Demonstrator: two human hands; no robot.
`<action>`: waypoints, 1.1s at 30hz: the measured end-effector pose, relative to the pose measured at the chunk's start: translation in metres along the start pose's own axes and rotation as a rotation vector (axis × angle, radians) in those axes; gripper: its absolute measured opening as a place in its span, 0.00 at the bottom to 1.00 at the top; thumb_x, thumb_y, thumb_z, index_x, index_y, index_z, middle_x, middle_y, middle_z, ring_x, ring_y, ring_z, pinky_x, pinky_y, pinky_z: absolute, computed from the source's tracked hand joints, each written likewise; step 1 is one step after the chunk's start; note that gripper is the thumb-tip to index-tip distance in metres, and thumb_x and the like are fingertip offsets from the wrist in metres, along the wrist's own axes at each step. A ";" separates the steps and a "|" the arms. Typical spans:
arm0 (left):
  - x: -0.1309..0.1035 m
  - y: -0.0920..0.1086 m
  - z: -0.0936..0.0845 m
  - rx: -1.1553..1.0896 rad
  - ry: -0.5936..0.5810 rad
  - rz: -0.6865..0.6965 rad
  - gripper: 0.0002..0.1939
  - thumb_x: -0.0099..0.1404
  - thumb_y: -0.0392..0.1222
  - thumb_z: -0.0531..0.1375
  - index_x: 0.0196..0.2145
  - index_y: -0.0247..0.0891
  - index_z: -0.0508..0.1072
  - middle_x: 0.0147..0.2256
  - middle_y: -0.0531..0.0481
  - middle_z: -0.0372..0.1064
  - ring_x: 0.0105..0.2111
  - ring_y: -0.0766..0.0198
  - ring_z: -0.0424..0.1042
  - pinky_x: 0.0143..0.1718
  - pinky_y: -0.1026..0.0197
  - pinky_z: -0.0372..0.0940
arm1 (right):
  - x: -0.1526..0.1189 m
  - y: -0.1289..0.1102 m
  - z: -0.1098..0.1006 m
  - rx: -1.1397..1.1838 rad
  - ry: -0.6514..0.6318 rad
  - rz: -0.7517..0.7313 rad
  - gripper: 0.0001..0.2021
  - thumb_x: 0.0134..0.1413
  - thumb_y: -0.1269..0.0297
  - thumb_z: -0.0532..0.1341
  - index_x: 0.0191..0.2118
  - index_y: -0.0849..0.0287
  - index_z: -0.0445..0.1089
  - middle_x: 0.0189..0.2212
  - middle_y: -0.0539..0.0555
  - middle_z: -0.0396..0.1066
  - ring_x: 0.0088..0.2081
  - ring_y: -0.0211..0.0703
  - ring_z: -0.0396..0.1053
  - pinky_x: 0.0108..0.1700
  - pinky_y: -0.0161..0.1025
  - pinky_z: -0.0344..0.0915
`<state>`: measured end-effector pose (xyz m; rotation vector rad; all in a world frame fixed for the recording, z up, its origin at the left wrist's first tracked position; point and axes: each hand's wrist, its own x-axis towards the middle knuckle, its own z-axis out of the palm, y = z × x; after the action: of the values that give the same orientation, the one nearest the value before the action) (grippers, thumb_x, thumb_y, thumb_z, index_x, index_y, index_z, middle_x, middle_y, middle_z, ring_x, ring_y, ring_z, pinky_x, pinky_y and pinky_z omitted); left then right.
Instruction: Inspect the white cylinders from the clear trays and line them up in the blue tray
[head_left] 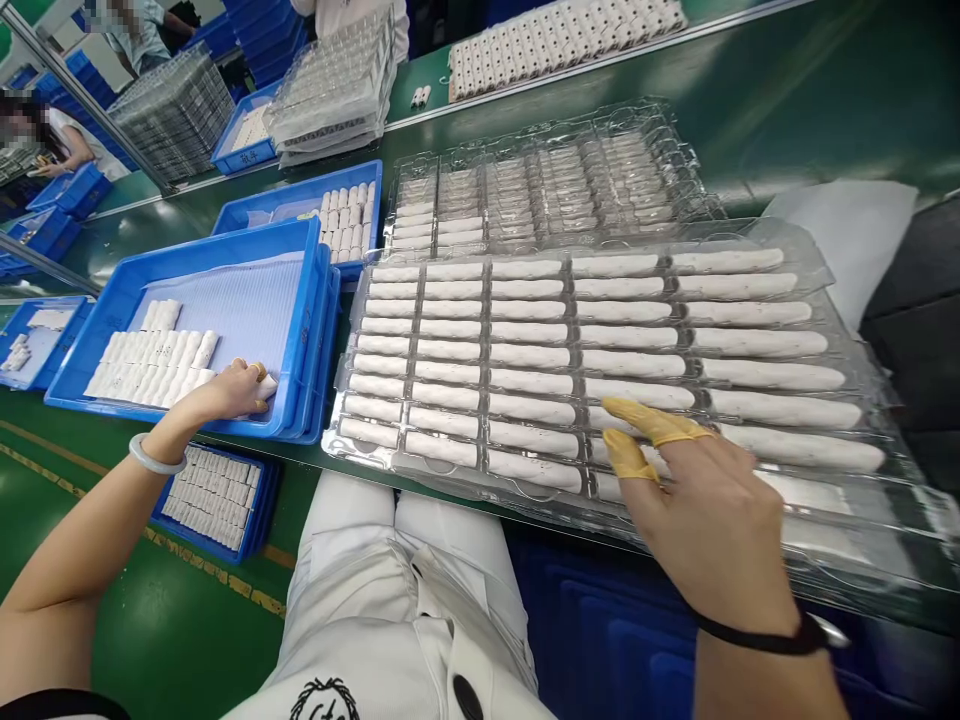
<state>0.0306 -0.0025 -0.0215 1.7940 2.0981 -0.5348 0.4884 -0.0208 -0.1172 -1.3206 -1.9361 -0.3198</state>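
My left hand reaches into the upper blue tray, fingers closed on a small white cylindrical piece by its near right corner. Rows of similar white pieces lie left of it on a ribbed white sheet. My right hand, with yellow covers on thumb and index finger, is over the near right part of a clear plastic tray. Its thumb and index finger pinch around a white piece in the fourth column, mostly hidden under them. Long white pieces fill most slots; the fifth column's nearest slots hold none.
Behind is another clear tray, partly filled. A second blue tray and stacked clear trays stand at the back left. A block of white pieces lies beyond the rail. Below sits a filled blue tray. Other people work at far left.
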 end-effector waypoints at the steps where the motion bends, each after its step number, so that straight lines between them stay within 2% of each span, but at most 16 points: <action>1: 0.003 0.001 0.000 -0.006 -0.008 -0.027 0.24 0.49 0.44 0.63 0.44 0.33 0.72 0.41 0.36 0.69 0.42 0.47 0.72 0.45 0.49 0.66 | 0.002 -0.006 0.002 0.030 0.003 -0.013 0.12 0.65 0.66 0.57 0.49 0.61 0.73 0.33 0.60 0.79 0.37 0.50 0.77 0.43 0.43 0.71; 4: 0.007 0.002 -0.010 -0.039 -0.011 -0.095 0.22 0.47 0.41 0.63 0.41 0.31 0.71 0.39 0.38 0.68 0.38 0.49 0.73 0.43 0.50 0.67 | 0.003 -0.020 0.004 0.136 -0.003 -0.013 0.12 0.64 0.68 0.57 0.50 0.59 0.72 0.35 0.59 0.79 0.36 0.48 0.76 0.45 0.45 0.72; 6: 0.001 0.002 -0.026 -0.077 0.021 -0.112 0.18 0.52 0.43 0.61 0.40 0.32 0.70 0.37 0.40 0.67 0.36 0.52 0.73 0.40 0.52 0.67 | 0.002 -0.029 0.004 0.210 -0.042 0.030 0.11 0.65 0.68 0.57 0.50 0.58 0.72 0.37 0.59 0.79 0.37 0.49 0.76 0.46 0.47 0.72; 8: -0.014 0.007 -0.044 -0.207 0.102 -0.103 0.17 0.58 0.48 0.57 0.41 0.33 0.68 0.35 0.43 0.67 0.32 0.56 0.71 0.34 0.55 0.67 | 0.002 -0.039 0.002 0.316 -0.095 0.108 0.11 0.64 0.66 0.57 0.49 0.57 0.73 0.39 0.58 0.79 0.40 0.50 0.76 0.47 0.48 0.73; 9: -0.025 0.012 -0.052 -0.360 0.183 -0.090 0.18 0.60 0.50 0.57 0.42 0.33 0.68 0.35 0.44 0.67 0.31 0.58 0.71 0.31 0.57 0.66 | 0.003 -0.046 0.001 0.394 -0.128 0.159 0.11 0.64 0.66 0.57 0.49 0.57 0.73 0.40 0.58 0.79 0.42 0.50 0.77 0.47 0.48 0.73; 12: -0.060 0.046 -0.061 -0.701 0.346 0.036 0.20 0.59 0.52 0.61 0.44 0.36 0.68 0.35 0.47 0.67 0.30 0.62 0.69 0.28 0.59 0.65 | 0.011 -0.074 -0.005 0.727 -0.243 0.348 0.11 0.64 0.65 0.58 0.50 0.56 0.72 0.41 0.56 0.80 0.43 0.47 0.78 0.47 0.45 0.74; 14: -0.075 0.081 -0.049 -0.790 0.279 0.213 0.19 0.60 0.49 0.62 0.45 0.37 0.67 0.36 0.47 0.67 0.31 0.61 0.69 0.30 0.58 0.67 | 0.019 -0.099 -0.009 0.992 -0.332 0.458 0.12 0.65 0.62 0.57 0.52 0.55 0.69 0.40 0.55 0.79 0.41 0.44 0.78 0.45 0.42 0.75; 16: -0.080 0.119 -0.024 -0.774 0.269 0.446 0.14 0.62 0.44 0.61 0.43 0.37 0.67 0.39 0.46 0.66 0.37 0.60 0.69 0.38 0.56 0.69 | 0.026 -0.123 -0.011 1.211 -0.403 0.510 0.14 0.67 0.59 0.54 0.53 0.56 0.67 0.38 0.55 0.79 0.35 0.41 0.77 0.39 0.40 0.75; 18: -0.079 0.151 0.005 -0.702 0.314 0.583 0.06 0.62 0.37 0.60 0.39 0.38 0.67 0.40 0.45 0.64 0.42 0.58 0.67 0.46 0.52 0.68 | 0.029 -0.141 -0.010 1.281 -0.404 0.531 0.15 0.66 0.56 0.55 0.52 0.57 0.66 0.37 0.55 0.77 0.33 0.41 0.75 0.37 0.40 0.73; 20: -0.077 0.171 0.030 -0.677 0.319 0.637 0.14 0.62 0.33 0.58 0.46 0.37 0.67 0.45 0.41 0.61 0.48 0.54 0.65 0.52 0.48 0.67 | 0.028 -0.149 -0.007 1.212 -0.359 0.566 0.14 0.63 0.55 0.58 0.48 0.57 0.68 0.36 0.55 0.75 0.34 0.42 0.73 0.37 0.40 0.72; 21: -0.076 0.176 0.039 -0.691 0.302 0.655 0.21 0.62 0.32 0.58 0.53 0.36 0.64 0.49 0.39 0.60 0.51 0.53 0.64 0.54 0.47 0.66 | 0.026 -0.150 -0.006 1.163 -0.341 0.580 0.12 0.62 0.55 0.59 0.45 0.57 0.68 0.35 0.54 0.75 0.34 0.42 0.72 0.37 0.40 0.71; 23: -0.076 0.176 0.049 -0.765 0.213 0.709 0.36 0.61 0.30 0.58 0.65 0.37 0.52 0.54 0.37 0.55 0.55 0.52 0.62 0.56 0.46 0.65 | 0.022 -0.148 -0.005 1.090 -0.322 0.575 0.11 0.62 0.55 0.59 0.41 0.57 0.68 0.33 0.53 0.73 0.31 0.40 0.69 0.34 0.39 0.69; 25: -0.076 0.170 0.051 -0.878 0.105 0.783 0.43 0.62 0.31 0.58 0.69 0.44 0.44 0.58 0.38 0.52 0.56 0.53 0.62 0.57 0.48 0.65 | 0.019 -0.144 -0.007 1.053 -0.305 0.522 0.10 0.63 0.55 0.59 0.41 0.57 0.69 0.32 0.52 0.71 0.29 0.39 0.66 0.31 0.37 0.68; 27: -0.076 0.162 0.052 -1.020 0.053 0.842 0.42 0.65 0.32 0.58 0.70 0.50 0.42 0.61 0.40 0.53 0.57 0.55 0.63 0.57 0.50 0.65 | 0.018 -0.141 -0.011 1.014 -0.258 0.458 0.10 0.62 0.56 0.61 0.43 0.56 0.69 0.34 0.52 0.71 0.29 0.38 0.67 0.29 0.36 0.67; 29: -0.075 0.159 0.054 -1.175 0.067 0.874 0.38 0.68 0.34 0.55 0.70 0.53 0.45 0.60 0.42 0.57 0.55 0.57 0.65 0.55 0.52 0.66 | 0.019 -0.140 -0.015 0.965 -0.200 0.396 0.08 0.61 0.59 0.63 0.44 0.55 0.69 0.36 0.54 0.72 0.32 0.40 0.70 0.30 0.37 0.69; 33: -0.076 0.165 0.060 -1.367 0.240 0.846 0.35 0.70 0.36 0.56 0.69 0.58 0.48 0.58 0.45 0.63 0.51 0.62 0.70 0.54 0.55 0.68 | 0.021 -0.140 -0.019 0.890 -0.105 0.286 0.12 0.60 0.65 0.64 0.49 0.54 0.68 0.40 0.57 0.75 0.41 0.46 0.75 0.40 0.42 0.75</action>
<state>0.2058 -0.0745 -0.0497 1.5331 0.9726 1.0938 0.3701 -0.0787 -0.0610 -0.9731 -1.6104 0.6941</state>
